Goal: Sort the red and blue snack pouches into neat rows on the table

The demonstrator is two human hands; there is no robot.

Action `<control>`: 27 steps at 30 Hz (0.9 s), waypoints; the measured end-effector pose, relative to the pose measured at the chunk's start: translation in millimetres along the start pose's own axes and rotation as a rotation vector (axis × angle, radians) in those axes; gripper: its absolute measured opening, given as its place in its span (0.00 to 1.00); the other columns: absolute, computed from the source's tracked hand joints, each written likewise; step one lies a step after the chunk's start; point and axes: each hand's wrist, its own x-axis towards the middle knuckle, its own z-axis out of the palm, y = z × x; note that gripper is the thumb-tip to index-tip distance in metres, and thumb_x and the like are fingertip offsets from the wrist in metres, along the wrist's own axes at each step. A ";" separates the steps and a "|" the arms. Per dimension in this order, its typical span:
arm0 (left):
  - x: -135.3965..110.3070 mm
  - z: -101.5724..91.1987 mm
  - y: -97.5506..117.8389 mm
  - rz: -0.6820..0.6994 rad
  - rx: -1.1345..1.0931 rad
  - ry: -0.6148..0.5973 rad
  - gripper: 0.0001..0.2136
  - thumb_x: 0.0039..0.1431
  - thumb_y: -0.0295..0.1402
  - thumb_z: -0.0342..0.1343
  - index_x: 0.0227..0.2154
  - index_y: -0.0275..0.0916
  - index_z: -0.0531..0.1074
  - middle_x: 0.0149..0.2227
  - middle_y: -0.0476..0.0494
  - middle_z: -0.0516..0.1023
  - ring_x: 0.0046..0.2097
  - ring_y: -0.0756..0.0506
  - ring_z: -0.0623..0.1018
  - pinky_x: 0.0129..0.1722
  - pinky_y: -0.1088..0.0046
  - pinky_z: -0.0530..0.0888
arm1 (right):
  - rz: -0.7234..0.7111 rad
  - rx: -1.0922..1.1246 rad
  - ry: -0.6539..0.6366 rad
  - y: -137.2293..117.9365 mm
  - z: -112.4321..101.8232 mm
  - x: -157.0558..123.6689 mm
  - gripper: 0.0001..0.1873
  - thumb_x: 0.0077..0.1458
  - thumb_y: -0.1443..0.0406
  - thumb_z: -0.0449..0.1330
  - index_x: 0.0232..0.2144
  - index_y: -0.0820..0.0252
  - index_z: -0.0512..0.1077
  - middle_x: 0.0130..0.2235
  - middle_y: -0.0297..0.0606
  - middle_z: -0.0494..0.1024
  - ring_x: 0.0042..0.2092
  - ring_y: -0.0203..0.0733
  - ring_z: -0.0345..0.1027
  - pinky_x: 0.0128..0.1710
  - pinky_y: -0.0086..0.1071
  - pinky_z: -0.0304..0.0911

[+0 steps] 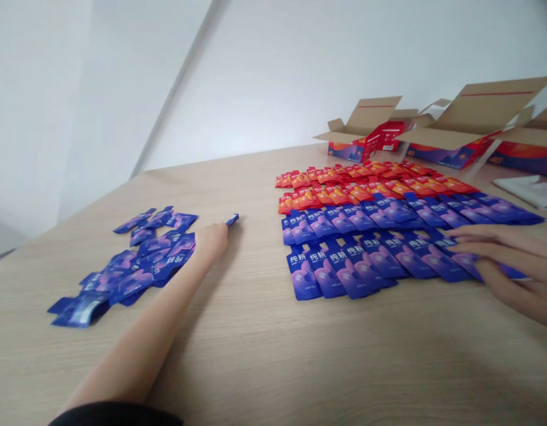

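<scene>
My left hand (212, 241) is closed on a blue sachet (233, 219), whose end pokes out past the fingers just above the table. Beside that hand lies a loose pile of blue sachets (131, 272), turned in different directions. Over on the right, my right hand (517, 266) has its fingers stretched over the end of the front row of blue sachets (357, 269), touching or close to it. A second overlapping blue row (344, 219) lies behind, and beyond it are rows of red sachets (344, 192).
Open cardboard boxes stand along the back right: a small one (347, 151), a larger one (446, 154) and one (526, 155) cut off by the frame edge. A white packet (528, 190) lies before them. A white wall (300, 71) borders the wooden table (273, 355).
</scene>
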 end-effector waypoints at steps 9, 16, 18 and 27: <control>-41.3 -103.8 86.7 0.701 -0.826 -0.262 0.17 0.63 0.45 0.47 0.39 0.39 0.74 0.36 0.43 0.80 0.35 0.43 0.77 0.36 0.70 0.72 | -0.102 0.193 -0.001 -45.9 -16.8 29.8 0.22 0.60 0.69 0.57 0.56 0.53 0.68 0.60 0.47 0.65 0.60 0.52 0.61 0.57 0.49 0.63; -93.4 -136.5 223.0 1.165 -1.166 -1.000 0.10 0.61 0.37 0.56 0.40 0.41 0.79 0.37 0.49 0.80 0.37 0.49 0.75 0.41 0.75 0.72 | -0.067 0.490 -0.192 -41.7 -67.2 -3.4 0.25 0.61 0.75 0.53 0.58 0.51 0.67 0.56 0.38 0.73 0.57 0.37 0.67 0.57 0.31 0.65; -95.1 -139.8 250.6 1.103 -1.235 -1.109 0.09 0.58 0.35 0.59 0.39 0.40 0.80 0.35 0.49 0.81 0.37 0.49 0.76 0.39 0.77 0.72 | -0.010 0.524 -0.258 -33.1 -81.7 -17.0 0.28 0.59 0.77 0.51 0.59 0.52 0.66 0.58 0.39 0.71 0.58 0.38 0.66 0.56 0.31 0.66; -103.8 -152.0 364.5 0.912 -1.239 -1.435 0.10 0.51 0.35 0.63 0.34 0.35 0.77 0.31 0.47 0.78 0.28 0.52 0.75 0.30 0.77 0.72 | 0.087 0.459 0.068 15.1 -96.1 -64.2 0.23 0.60 0.76 0.51 0.53 0.53 0.71 0.48 0.39 0.79 0.50 0.40 0.74 0.49 0.34 0.73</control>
